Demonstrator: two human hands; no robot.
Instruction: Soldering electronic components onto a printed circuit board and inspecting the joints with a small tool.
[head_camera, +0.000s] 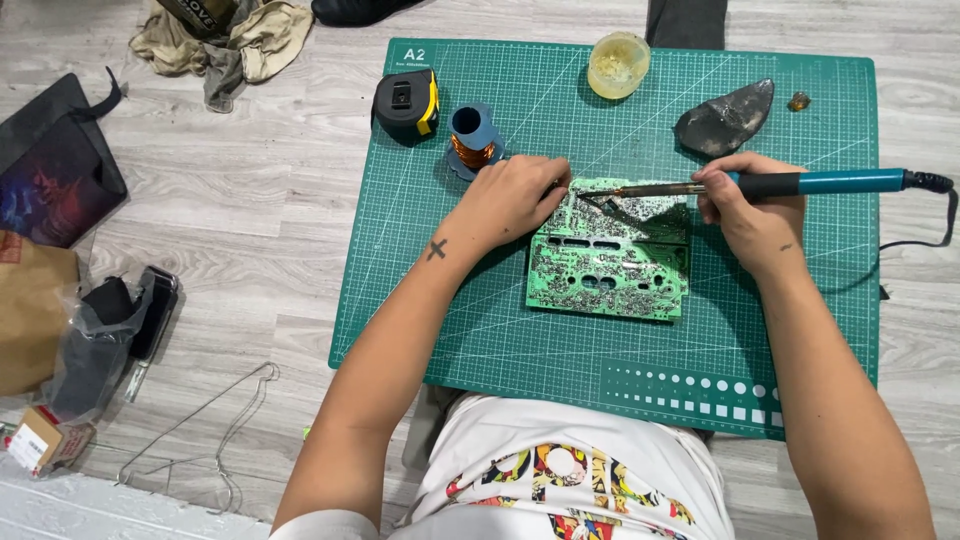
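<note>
Head view: on the green cutting mat (480, 330) lies a green circuit board (608, 262). Left hand (510, 200) pinches solder wire at the board's top edge; right hand (752, 210) grips a blue-handled soldering iron (800, 183), tip on the board.

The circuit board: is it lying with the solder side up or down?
Solder side up: the circuit board shows silvery solder joints and no components.

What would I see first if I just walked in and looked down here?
Probably the green circuit board in the middle of the big green cutting mat. The right hand holds a blue soldering iron with its tip on the board, and the left hand touches the board's top left edge.
</note>
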